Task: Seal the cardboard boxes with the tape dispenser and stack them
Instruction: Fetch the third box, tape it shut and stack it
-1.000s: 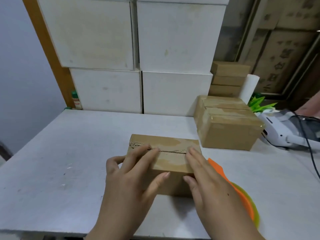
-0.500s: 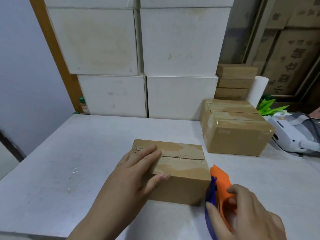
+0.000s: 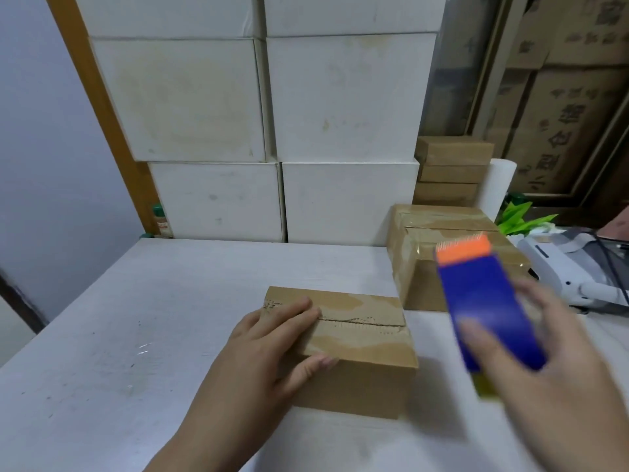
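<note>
Head view shows two bare hands over a white tabletop (image 3: 102,318). One small brown cardboard box with an untaped centre seam (image 3: 354,338) sits on it near the front edge. Just behind and to its right stand two larger brown boxes wrapped in clear tape (image 3: 422,253), one set against the other, and behind those a stack of three flat brown boxes (image 3: 451,172). Six big white cartons (image 3: 265,131) can be counted along the back wall, the top two cut off by the frame.

The left hand (image 3: 269,352) lies flat on the small box, fingers across the left part of the seam and thumb pressed on the front face. The right hand (image 3: 544,379) grasps one blue tape dispenser with an orange toothed blade (image 3: 486,301), raised in the air to the right of the small box, blade end pointing away from the person.

Half a second ago the dispenser was low on the table at the box's right corner with the hand closing on it; now it is lifted clear. The left hand has stayed where it was.

The dispenser and right hand are motion-blurred, so the finger grip is hard to read; a yellowish part below the blue body is indistinct. A white device with a black cable (image 3: 571,267) runs off the right edge
</note>
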A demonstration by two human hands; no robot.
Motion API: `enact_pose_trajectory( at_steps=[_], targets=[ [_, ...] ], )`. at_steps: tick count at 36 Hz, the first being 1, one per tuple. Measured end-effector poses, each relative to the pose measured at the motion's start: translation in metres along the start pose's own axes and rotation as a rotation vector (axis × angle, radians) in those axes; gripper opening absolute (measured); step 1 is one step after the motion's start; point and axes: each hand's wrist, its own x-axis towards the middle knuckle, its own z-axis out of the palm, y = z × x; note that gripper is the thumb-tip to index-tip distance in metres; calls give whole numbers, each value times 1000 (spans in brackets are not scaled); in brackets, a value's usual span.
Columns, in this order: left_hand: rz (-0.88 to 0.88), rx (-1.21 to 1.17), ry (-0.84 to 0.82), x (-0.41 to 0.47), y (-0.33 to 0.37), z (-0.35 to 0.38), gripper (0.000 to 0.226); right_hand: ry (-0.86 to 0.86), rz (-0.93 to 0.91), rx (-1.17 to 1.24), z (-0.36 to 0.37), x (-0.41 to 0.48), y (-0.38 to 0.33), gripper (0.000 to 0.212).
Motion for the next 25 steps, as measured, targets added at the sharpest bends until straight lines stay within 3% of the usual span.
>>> enact_pose_trajectory(
  at_steps=[2, 4, 8, 12, 15, 19, 25],
  targets=[
    [14, 6, -2, 4, 8, 5, 80, -32, -137, 202, -12, 24, -20, 47],
    [16, 12, 1, 7, 15, 12, 81, -146, -179, 446, -15, 42, -37, 50],
    [35, 51, 38, 7, 20, 23, 74, -265, 40, 832, -5, 65, -60, 33],
    [50, 88, 72, 9, 23, 25, 69, -287, 313, 754, 12, 74, -66, 54],
    [63, 93, 63, 10, 25, 20, 71, -375, 374, 698, 20, 77, -67, 67],
    [56, 126, 19, 9, 28, 19, 72, -499, 360, 608, 25, 86, -65, 42],
    [-16, 55, -8, 5, 31, 17, 78, -589, 248, 485, 22, 100, -53, 41]
  ],
)
